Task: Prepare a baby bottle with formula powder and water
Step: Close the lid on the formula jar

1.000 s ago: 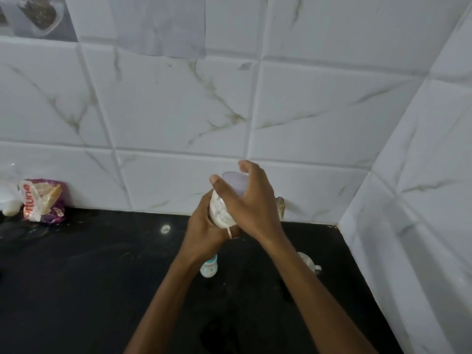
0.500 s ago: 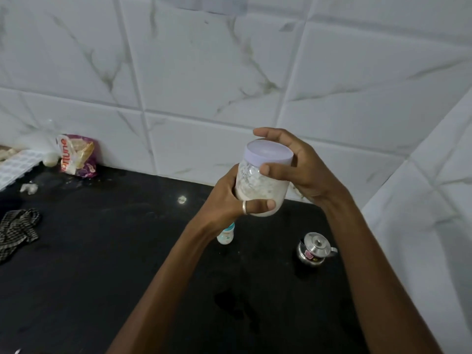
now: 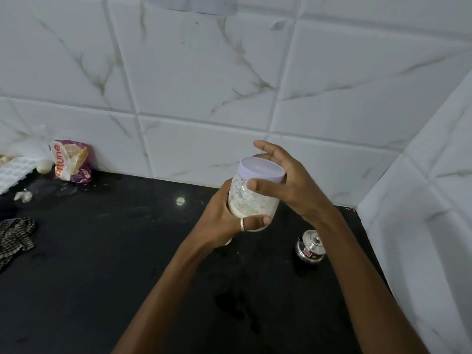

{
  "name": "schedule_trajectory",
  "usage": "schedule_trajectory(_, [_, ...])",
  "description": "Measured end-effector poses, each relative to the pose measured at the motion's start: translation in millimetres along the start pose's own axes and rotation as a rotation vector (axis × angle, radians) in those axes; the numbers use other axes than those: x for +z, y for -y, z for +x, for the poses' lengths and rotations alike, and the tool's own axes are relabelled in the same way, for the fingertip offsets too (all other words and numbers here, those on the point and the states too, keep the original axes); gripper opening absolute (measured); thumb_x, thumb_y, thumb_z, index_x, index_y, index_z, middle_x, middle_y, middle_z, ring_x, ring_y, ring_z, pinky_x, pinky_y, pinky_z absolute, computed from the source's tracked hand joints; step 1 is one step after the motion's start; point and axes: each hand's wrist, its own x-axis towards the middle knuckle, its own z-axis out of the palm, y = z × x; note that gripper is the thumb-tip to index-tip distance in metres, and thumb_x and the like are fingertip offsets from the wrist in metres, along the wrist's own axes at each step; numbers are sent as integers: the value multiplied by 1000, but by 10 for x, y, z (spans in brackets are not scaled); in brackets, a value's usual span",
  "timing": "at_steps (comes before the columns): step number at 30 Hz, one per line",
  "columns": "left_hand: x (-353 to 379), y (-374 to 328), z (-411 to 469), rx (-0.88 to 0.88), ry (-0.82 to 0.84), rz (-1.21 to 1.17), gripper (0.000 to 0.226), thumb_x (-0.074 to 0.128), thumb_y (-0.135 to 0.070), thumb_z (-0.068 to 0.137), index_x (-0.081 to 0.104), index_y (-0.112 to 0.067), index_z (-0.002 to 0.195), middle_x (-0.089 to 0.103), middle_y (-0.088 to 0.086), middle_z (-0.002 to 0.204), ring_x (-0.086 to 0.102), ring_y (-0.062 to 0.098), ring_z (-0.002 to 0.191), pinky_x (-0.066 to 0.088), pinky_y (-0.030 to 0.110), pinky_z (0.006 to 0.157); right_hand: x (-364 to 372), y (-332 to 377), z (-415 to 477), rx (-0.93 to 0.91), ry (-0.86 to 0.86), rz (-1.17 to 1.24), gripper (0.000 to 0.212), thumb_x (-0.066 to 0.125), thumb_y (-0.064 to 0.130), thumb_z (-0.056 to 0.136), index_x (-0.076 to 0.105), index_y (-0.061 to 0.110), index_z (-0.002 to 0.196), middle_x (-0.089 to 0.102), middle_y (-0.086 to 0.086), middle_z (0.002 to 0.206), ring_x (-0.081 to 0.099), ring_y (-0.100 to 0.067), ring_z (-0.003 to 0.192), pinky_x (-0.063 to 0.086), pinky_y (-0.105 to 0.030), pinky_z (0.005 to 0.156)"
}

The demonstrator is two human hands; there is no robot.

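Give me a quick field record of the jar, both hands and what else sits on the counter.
jar: clear, white powder inside, held above the counter
lid: lilac, on the jar
left hand: grips the jar body from below
right hand: thumb and fingers curled round the lid
counter: black; lidded steel pot beneath the right forearm, printed packet by the wall at back left, checked cloth at left edge

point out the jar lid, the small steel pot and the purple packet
jar lid (image 3: 261, 167): head view, middle of its flat top
small steel pot (image 3: 303, 251): head view, its shiny side
purple packet (image 3: 74, 162): head view, middle of its front
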Motion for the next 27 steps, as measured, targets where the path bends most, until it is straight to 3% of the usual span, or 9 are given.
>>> schedule_trajectory(4, [-3,-85,40,19,48,24,85,86,-25,66,49,-20,143,66,3,133,66,23,123,59,38,93,-162,74,57,-4,103,98,114,93,54,60,36,26,155,66,-1,136,61,-21,129,52,-40,105])
schedule_trajectory(8, [53,-115,52,32,43,2,86,84,-23,67,46,-18,145,65,3,135,63,22,126,58,31,91,-153,91,74,-24,94,113,99,89,34,64,42,28,151,69,-9,131,64,-27,125,49,-51,109])
schedule_trajectory(11, [89,-101,44,28,36,2,83,85,-19,66,49,-16,141,67,0,130,66,18,122,58,26,87,-96,45,60,-27,39,105,89,85,36,65,48,30,146,69,-11,127,65,-26,123,52,-50,106])
schedule_trajectory(13, [119,-66,32,35,14,27,79,88,-12,68,51,-18,137,69,-2,127,67,16,119,58,25,86,-76,23,54,-12,25,89,90,85,40,63,49,31,145,69,-9,127,65,-22,121,55,-42,102])
schedule_trajectory(16, [160,16,37,61,-45,58,79,88,-6,69,50,-13,138,67,5,129,67,22,120,59,30,87,-57,7,36,5,-18,100,90,85,43,60,52,30,142,69,-6,126,65,-18,119,55,-33,98])
schedule_trajectory(22, [224,127,60,69,-126,97,84,93,-23,64,51,-13,136,69,8,127,68,28,118,61,51,92,3,-73,-1,25,-123,88,93,86,48,54,53,34,139,68,0,124,64,-18,120,54,-41,103])
schedule_trajectory(27, [268,247,69,57,-149,142,87,94,-29,61,52,-16,136,70,6,126,70,25,116,61,50,91,49,-157,-42,73,-177,31,96,84,56,51,51,37,139,63,5,129,60,-14,121,54,-44,104])
